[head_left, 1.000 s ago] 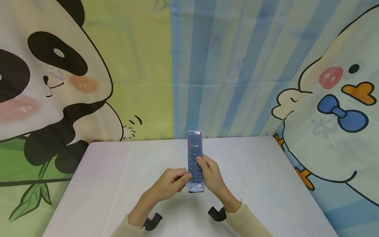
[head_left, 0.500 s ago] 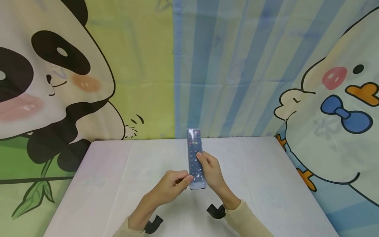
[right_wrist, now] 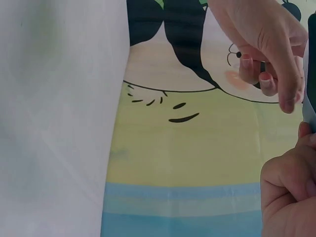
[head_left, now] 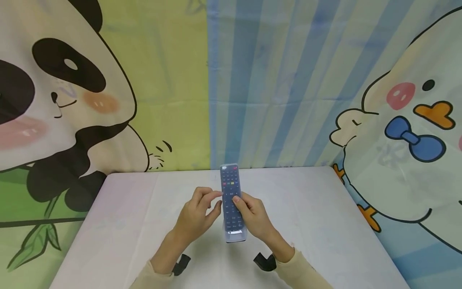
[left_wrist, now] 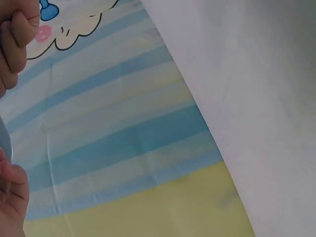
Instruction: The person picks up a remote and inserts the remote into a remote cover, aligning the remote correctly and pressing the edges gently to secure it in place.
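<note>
A dark blue remote control (head_left: 231, 180) in a clear plastic cover stands tilted up over the table in the head view. My right hand (head_left: 255, 214) grips its right side, thumb lying across the buttons. On the other side, my left hand (head_left: 193, 214) has its index fingertip at the remote's left edge, with the thumb apart below it. Only a strip of the remote (right_wrist: 311, 74) shows in the right wrist view, between the left hand (right_wrist: 269, 44) above and the right hand (right_wrist: 291, 192) below. In the left wrist view both hands are cut off at the left edge.
A white-covered table (head_left: 306, 208) lies beneath the hands. Behind it hangs a printed curtain (head_left: 173, 88) with a panda and a white bird. Black curved pieces (head_left: 265, 261) sit at both wrists, beside the beige sleeves (head_left: 301, 269).
My left hand has let go of the remote's lower left edge and moved up along it, its thumb and index finger spreading. The remote has shifted slightly left and down.
</note>
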Demonstrator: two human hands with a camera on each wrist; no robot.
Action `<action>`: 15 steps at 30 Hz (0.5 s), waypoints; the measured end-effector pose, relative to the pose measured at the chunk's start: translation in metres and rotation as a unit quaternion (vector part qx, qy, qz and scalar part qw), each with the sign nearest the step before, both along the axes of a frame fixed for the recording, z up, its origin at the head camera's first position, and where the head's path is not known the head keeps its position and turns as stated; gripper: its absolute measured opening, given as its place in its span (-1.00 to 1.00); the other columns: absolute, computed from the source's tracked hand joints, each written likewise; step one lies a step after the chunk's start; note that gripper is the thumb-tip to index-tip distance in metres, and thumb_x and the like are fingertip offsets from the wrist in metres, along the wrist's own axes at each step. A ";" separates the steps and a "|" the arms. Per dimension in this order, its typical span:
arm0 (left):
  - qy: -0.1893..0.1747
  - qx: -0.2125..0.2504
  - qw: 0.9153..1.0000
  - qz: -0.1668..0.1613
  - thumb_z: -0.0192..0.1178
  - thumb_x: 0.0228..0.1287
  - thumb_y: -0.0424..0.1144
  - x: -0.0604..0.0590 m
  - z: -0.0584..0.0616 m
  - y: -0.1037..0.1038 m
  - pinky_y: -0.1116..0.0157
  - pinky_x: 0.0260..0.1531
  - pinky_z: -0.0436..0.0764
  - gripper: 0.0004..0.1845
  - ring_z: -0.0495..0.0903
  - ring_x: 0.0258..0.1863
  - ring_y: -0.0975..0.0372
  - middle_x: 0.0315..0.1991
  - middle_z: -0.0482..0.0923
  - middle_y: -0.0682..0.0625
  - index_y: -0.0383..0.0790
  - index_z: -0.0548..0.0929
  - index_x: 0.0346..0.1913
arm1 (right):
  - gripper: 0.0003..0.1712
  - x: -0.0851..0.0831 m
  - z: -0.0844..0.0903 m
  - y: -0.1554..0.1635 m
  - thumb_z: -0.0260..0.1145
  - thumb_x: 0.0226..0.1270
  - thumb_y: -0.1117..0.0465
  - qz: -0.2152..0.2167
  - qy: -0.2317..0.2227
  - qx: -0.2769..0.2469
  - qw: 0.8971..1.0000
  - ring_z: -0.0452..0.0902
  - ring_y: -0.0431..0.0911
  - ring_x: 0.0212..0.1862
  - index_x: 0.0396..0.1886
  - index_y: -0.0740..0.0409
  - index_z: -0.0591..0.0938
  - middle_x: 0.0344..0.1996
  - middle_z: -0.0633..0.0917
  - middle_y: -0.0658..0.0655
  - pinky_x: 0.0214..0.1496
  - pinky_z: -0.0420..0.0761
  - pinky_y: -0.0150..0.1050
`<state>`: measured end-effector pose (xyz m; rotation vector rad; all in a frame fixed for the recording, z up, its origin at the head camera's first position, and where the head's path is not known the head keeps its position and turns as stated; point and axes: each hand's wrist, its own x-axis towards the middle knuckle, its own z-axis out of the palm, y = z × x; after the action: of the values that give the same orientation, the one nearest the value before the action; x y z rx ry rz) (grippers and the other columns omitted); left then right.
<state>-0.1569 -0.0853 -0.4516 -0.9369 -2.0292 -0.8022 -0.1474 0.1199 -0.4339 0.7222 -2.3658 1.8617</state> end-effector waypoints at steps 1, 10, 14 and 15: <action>0.013 -0.004 1.000 0.003 0.02 0.52 -0.20 0.000 0.000 0.001 0.50 -0.57 0.49 -0.71 0.48 -0.48 0.26 -0.16 0.43 -0.11 -0.28 0.54 0.12 | -0.73 0.001 0.001 0.000 0.01 0.60 0.41 0.001 -0.001 0.000 1.000 0.63 -0.16 -0.44 0.01 0.45 0.61 -0.38 0.71 0.22 -0.42 0.68 -0.19; -0.188 0.130 0.972 -0.062 0.09 0.50 -0.35 0.003 0.001 0.007 0.42 -0.52 0.50 -0.98 0.42 -0.44 0.34 -0.37 0.44 0.13 -0.22 0.52 -0.13 | -0.76 0.018 0.022 -0.003 -0.01 0.54 0.50 0.044 0.053 -0.002 0.998 0.60 -0.21 -0.46 -0.09 0.47 0.59 -0.44 0.69 0.23 -0.45 0.68 -0.18; -0.232 0.118 0.959 -0.110 0.06 0.50 -0.43 0.002 0.005 0.007 0.41 -0.62 0.40 -0.86 0.35 -0.54 0.37 -0.49 0.35 0.18 -0.15 0.49 -0.26 | -0.76 0.021 0.020 -0.003 -0.03 0.51 0.53 0.057 0.061 -0.002 0.997 0.58 -0.23 -0.47 -0.12 0.47 0.59 -0.46 0.69 0.23 -0.48 0.66 -0.18; -0.240 0.120 0.955 -0.127 0.04 0.49 -0.47 0.002 0.005 0.007 0.42 -0.64 0.39 -0.82 0.34 -0.56 0.37 -0.51 0.35 0.17 -0.15 0.47 -0.28 | -0.76 0.021 0.020 -0.003 -0.03 0.51 0.53 0.058 0.060 0.000 0.997 0.57 -0.24 -0.48 -0.13 0.47 0.59 -0.47 0.68 0.22 -0.49 0.66 -0.18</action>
<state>-0.1553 -0.0785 -0.4462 -0.9373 -2.1656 -1.5038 -0.1261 0.1173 -0.4144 0.9612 -2.2960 1.8041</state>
